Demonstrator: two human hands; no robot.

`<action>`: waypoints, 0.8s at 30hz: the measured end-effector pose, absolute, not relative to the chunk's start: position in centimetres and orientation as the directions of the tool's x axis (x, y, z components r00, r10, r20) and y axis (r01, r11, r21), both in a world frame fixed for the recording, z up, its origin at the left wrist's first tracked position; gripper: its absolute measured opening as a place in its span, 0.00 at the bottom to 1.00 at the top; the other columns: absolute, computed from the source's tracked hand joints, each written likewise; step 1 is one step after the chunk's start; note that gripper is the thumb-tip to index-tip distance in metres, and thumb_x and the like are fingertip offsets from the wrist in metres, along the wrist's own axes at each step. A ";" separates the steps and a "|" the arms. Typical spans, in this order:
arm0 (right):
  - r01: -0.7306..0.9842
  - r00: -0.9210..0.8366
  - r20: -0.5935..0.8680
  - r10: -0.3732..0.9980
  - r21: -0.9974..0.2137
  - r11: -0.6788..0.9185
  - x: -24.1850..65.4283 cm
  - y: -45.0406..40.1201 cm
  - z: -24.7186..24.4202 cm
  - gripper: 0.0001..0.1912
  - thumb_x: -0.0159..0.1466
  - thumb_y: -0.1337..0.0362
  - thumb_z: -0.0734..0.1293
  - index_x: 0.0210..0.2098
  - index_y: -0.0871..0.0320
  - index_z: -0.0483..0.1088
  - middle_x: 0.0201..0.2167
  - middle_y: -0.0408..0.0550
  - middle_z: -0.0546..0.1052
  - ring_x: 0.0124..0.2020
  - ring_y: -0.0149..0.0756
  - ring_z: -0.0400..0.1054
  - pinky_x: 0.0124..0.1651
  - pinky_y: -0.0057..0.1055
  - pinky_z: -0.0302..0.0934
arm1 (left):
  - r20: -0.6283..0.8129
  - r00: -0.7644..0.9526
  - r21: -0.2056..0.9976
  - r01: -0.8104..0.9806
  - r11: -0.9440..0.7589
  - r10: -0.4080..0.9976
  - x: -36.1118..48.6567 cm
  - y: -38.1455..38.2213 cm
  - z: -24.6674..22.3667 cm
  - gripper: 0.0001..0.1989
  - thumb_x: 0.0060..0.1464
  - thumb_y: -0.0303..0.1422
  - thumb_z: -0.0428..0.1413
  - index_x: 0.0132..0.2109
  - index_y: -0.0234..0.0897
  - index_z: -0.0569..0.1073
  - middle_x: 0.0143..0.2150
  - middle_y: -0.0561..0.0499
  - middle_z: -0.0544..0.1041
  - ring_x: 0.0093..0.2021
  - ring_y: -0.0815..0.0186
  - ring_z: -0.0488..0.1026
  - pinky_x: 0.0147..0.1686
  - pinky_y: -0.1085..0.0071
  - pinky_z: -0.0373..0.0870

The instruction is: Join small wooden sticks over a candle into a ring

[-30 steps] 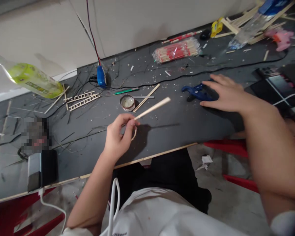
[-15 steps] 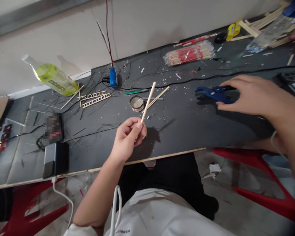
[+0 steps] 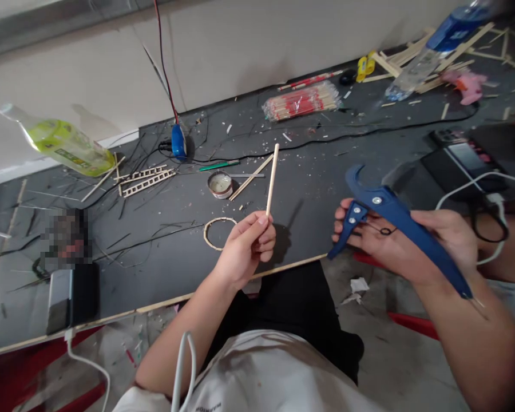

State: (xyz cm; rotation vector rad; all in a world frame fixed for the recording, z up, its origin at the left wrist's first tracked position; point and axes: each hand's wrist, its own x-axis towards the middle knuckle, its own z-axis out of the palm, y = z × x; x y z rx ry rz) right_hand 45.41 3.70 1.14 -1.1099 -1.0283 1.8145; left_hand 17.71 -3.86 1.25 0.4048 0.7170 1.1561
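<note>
My left hand (image 3: 249,243) is closed around the lower end of a pale round wooden stick (image 3: 273,177), which points up and away over the table. My right hand (image 3: 405,249), palm up, holds a blue pipe cutter (image 3: 401,220). Its hooked jaw is at the far end, and its handles are spread, one across the palm and the other by the fingertips. A thin wooden ring (image 3: 208,236) lies just left of my left hand, partly hidden by it. Beyond that hand are a small round tin (image 3: 220,184) and thin wooden strips (image 3: 253,176).
A bagged bundle of sticks (image 3: 301,102) lies near the wall. Small wooden ladder frames (image 3: 148,181) and a green-labelled bottle (image 3: 64,143) are at left. A power bank (image 3: 72,297) sits by the front edge. A pink glue gun (image 3: 466,84), clear bottle (image 3: 429,54) and another person's arm (image 3: 504,234) are at right.
My right hand has lifted the pipe cutter off the table, drawn it nearer and turned palm up, with its handles spread. My left hand still grips the stick, and the view has shifted right.
</note>
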 end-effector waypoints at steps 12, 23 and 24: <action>-0.258 -0.689 -0.472 0.549 -0.549 -0.795 42.3 -6.8 0.8 0.28 0.63 0.49 0.65 0.57 0.54 0.78 0.53 0.58 0.81 0.53 0.51 0.79 0.62 0.56 0.67 | -0.376 0.270 0.445 -0.786 0.428 0.886 17.8 -3.7 1.0 0.13 0.62 0.37 0.63 0.36 0.34 0.69 0.24 0.60 0.51 0.22 0.75 0.45 0.19 0.80 0.43; 0.015 -0.919 -0.372 0.131 -0.364 -0.931 42.3 -16.0 -0.6 0.23 0.43 0.45 0.77 0.40 0.25 0.80 0.43 0.36 0.84 0.55 0.59 0.77 0.61 0.55 0.66 | -0.389 0.212 0.491 -0.775 0.397 0.896 16.4 -3.6 0.5 0.14 0.60 0.37 0.65 0.34 0.32 0.72 0.22 0.59 0.56 0.22 0.75 0.48 0.18 0.81 0.44; 0.037 -0.914 -0.385 0.125 -0.387 -0.921 42.2 -15.8 -0.6 0.23 0.43 0.45 0.77 0.40 0.27 0.80 0.42 0.38 0.84 0.54 0.61 0.77 0.59 0.57 0.66 | -0.389 0.197 0.505 -0.772 0.387 0.900 16.4 -3.6 0.5 0.15 0.59 0.38 0.65 0.34 0.32 0.72 0.22 0.59 0.56 0.22 0.76 0.48 0.18 0.81 0.43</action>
